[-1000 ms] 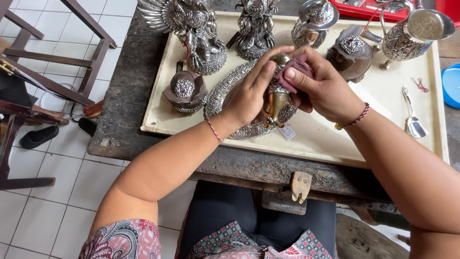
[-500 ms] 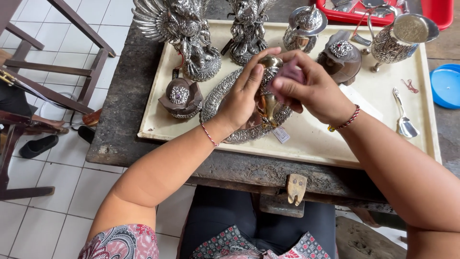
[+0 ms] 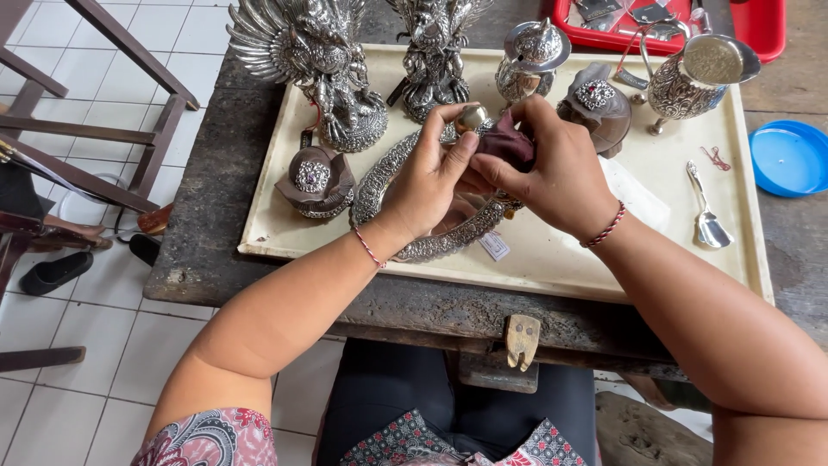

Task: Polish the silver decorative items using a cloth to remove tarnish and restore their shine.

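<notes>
- Far left of cream tray [image 3: 552,259]: winged silver statue [image 3: 315,65], domed box [image 3: 313,179] just below it.
- Left hand [image 3: 431,177]: closed round a small brass-coloured piece [image 3: 471,116], held above the oval silver dish [image 3: 405,203].
- Right hand [image 3: 552,168]: pinched on a dark maroon cloth [image 3: 509,147] pressed against that piece; polishing in hand, by the look of it.
- Next, likely: turning the piece to reach unrubbed faces, firm grip needed.
- Small white tag [image 3: 494,246] beside dish rim.
- Right: silver spoon [image 3: 705,216], round blue lid [image 3: 789,157], red bin [image 3: 763,30].

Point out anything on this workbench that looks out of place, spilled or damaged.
Nothing looks spilled or broken. Only small strays stand out: a bit of red thread lies loose on the cream tray, and a blue lid sits alone on the bench beside it.
</notes>
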